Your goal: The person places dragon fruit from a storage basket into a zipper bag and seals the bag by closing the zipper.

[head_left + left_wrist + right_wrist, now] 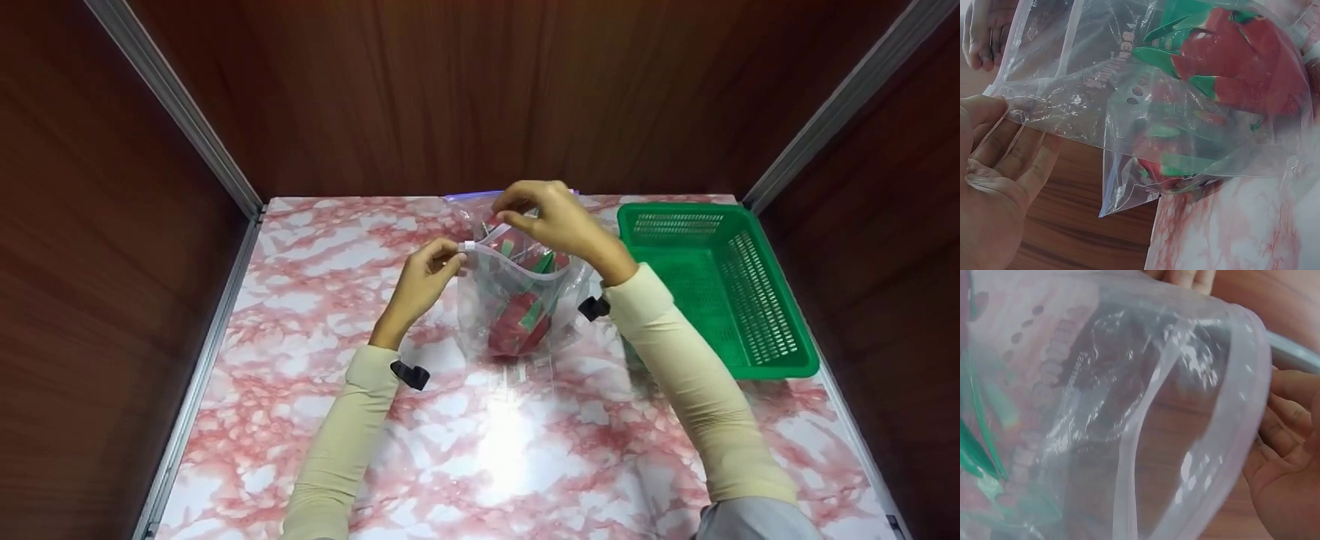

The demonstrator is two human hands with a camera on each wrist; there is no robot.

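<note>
A clear zip bag (480,300) stands upright on the table with its mouth spread and a white slider at its left corner. Inside lies a red dragon fruit (1241,62) with green leafy tips. My left hand (427,277) pinches the bag's corner by the slider, its other fingers spread along the plastic. My right hand (551,217) hovers over the mouth, fingers loosely bent; in the right wrist view it sits just outside the bag's pale rim (1261,377). Behind stands a second clear bag (1129,194) with a blue-purple zip, also holding red-and-green fruit.
A green plastic basket (701,292) stands to the right, beside my right forearm. The table (300,405) has a pink-and-white marbled top. Dark wooden panels (465,97) with metal edge strips enclose it at the back and sides.
</note>
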